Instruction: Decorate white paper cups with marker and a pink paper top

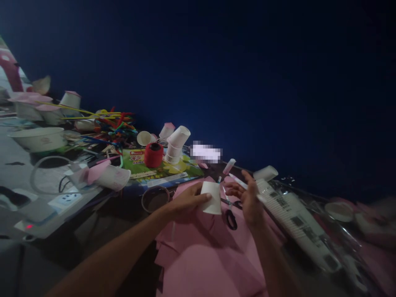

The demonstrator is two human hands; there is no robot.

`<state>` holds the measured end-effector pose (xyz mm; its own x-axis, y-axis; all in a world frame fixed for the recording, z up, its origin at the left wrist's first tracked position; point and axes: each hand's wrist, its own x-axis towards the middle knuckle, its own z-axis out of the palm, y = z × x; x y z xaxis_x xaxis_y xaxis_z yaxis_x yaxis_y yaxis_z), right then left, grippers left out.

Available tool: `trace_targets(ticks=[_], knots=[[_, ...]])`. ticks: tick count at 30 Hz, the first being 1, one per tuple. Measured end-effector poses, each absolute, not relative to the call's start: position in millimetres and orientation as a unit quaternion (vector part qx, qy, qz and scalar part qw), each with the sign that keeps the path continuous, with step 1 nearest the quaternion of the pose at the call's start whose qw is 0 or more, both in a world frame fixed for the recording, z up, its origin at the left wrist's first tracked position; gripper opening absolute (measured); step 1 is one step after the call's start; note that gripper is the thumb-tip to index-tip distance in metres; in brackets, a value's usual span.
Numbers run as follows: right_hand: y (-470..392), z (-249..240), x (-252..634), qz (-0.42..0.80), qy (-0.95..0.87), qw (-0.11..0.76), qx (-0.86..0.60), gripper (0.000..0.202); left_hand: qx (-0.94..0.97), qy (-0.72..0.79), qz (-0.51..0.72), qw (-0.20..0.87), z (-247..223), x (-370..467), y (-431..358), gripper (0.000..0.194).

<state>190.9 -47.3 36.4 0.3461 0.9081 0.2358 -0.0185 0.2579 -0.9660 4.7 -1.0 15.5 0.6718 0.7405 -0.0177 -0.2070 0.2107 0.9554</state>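
My left hand [192, 199] grips a white paper cup [213, 203], thumb along its side. The cup is upside down, its wider rim facing down. To the right, my right hand [250, 202] has a slim white pen [238, 180] lying across it between the fingers, its tip pointing toward the cup. A gap separates this hand from the cup. Under both hands lie pink paper sheets [213, 264]. Scissors with black handles [231, 220] rest on the sheets between the hands. Just beyond stands a small white tube [229, 166], tilted.
A long stack of wrapped paper cups [298, 222] lies at right. Ahead are a red yarn roll [154, 155] and stacked white cups [177, 144] on a colourful packet [137, 165]. To the left sit colourful pipe cleaners [119, 123], a white bowl [38, 139] and a power strip [58, 210].
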Motion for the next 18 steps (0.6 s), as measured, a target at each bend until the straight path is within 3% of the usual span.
trace_targets(ticks=[2, 6, 9, 13, 18], knots=[[-50, 43, 193, 0.407, -0.405, 0.693, -0.436, 0.068, 0.538, 0.239, 0.304, 0.749, 13, 3, 2, 0.055], [-60, 39, 178, 0.401, -0.407, 0.733, -0.368, 0.033, 0.559, 0.223, 0.281, 0.747, 5, 2, 4, 0.055], [-66, 26, 165, 0.335, -0.441, 0.72, -0.418, 0.019, 0.56, 0.216, 0.298, 0.742, 1, 3, 6, 0.057], [-73, 12, 159, 0.207, -0.499, 0.663, -0.517, 0.017, 0.573, 0.222, 0.298, 0.73, -1, 3, 7, 0.062], [-73, 6, 160, 0.137, -0.546, 0.652, -0.508, 0.019, 0.587, 0.218, 0.3, 0.719, -2, 2, 10, 0.064]])
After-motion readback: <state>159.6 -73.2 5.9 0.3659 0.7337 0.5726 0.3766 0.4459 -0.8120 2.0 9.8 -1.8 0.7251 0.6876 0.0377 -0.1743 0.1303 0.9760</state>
